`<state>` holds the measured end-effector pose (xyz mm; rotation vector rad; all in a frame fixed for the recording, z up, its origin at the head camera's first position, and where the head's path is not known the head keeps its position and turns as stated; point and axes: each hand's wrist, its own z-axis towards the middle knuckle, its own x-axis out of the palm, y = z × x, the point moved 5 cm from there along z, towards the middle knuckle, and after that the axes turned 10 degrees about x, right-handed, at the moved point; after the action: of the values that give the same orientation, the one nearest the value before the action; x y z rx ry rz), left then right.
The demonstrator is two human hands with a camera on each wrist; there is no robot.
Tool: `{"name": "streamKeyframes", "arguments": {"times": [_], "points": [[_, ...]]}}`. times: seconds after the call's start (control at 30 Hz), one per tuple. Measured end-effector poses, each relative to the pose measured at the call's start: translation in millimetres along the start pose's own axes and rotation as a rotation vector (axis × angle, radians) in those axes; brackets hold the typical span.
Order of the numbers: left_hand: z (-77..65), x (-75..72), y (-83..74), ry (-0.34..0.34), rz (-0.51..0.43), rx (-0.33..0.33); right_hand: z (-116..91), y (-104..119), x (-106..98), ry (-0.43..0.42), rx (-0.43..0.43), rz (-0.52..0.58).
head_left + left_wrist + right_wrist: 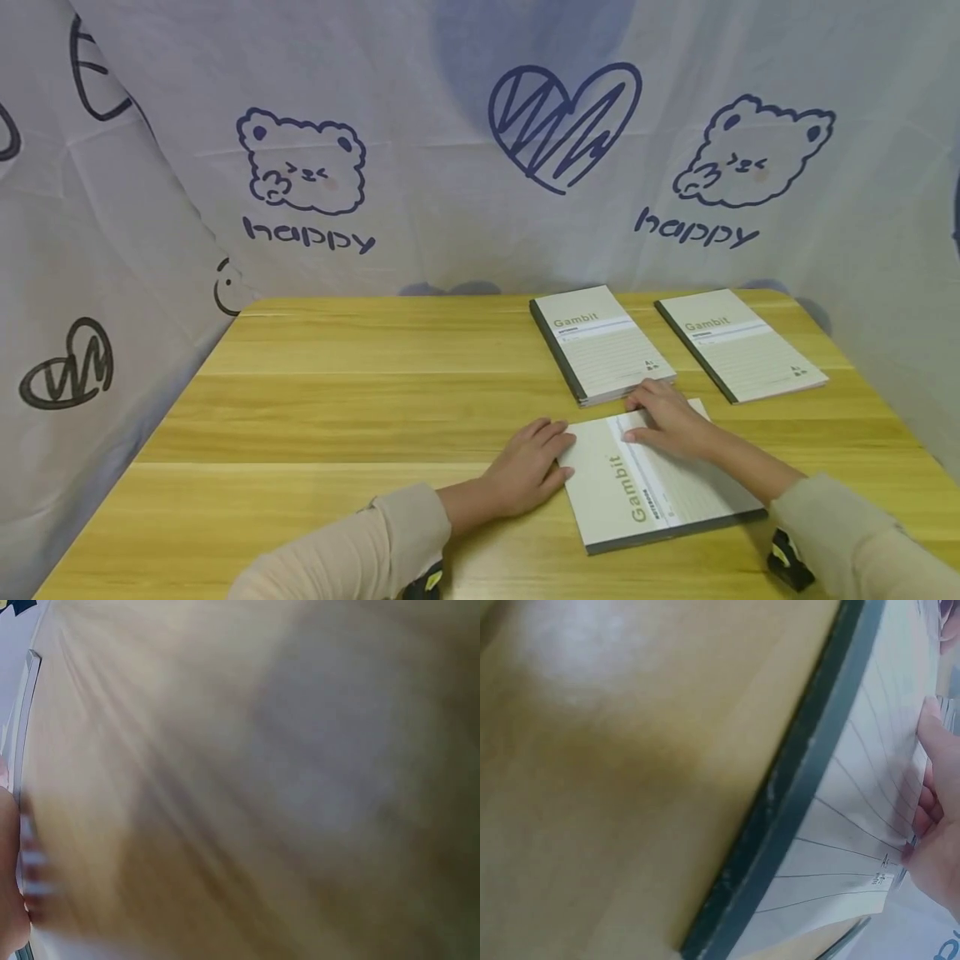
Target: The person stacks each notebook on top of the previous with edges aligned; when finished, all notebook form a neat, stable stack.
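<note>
A cream notebook (615, 492) marked Gambit lies turned sideways on the table, its dark spine toward the person. My right hand (671, 421) grips its far edge, thumb on the cover and fingers bent over the edge. In the right wrist view, the dark spine (780, 780) runs across the middle, with the right hand (941, 817) at the opposite edge. My left hand (528, 468) rests at the notebook's left edge, fingertips and thumb touching it. Only a sliver of the left hand (9, 877) shows in the left wrist view.
Beyond the right hand lies a stack of like notebooks (600, 342), its near corner close to the fingers. Another Gambit notebook (742, 346) lies to its right. The wooden table (315, 400) meets a printed cloth (435, 208) at the back and sides.
</note>
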<state>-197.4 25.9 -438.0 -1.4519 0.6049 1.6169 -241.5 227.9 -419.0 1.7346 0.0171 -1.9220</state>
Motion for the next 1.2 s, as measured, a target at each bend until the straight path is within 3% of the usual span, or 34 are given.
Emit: {"name": "streamKeyframes", "arguments": {"times": [0.47, 0.73, 0.9, 1.1, 1.2], "points": [[2.1, -0.4, 3.8, 0.056, -0.019, -0.018, 2, 1, 0, 0.044, 0.044, -0.016], [2.4, -3.5, 7.6, 0.051, -0.028, -0.022, 3, 2, -3, 0.045, 0.017, -0.023], [2.0, -4.6, 8.7, 0.003, -0.023, -0.004, 4, 5, -7, 0.077, 0.018, -0.021], [1.2, -8.5, 7.9, -0.094, -0.025, 0.025, 6, 4, -15, 0.226, 0.05, 0.127], [0.0, -9.8, 8.3, -0.112, -0.026, 0.021, 7, 3, -20, 0.307, 0.016, 0.248]]}}
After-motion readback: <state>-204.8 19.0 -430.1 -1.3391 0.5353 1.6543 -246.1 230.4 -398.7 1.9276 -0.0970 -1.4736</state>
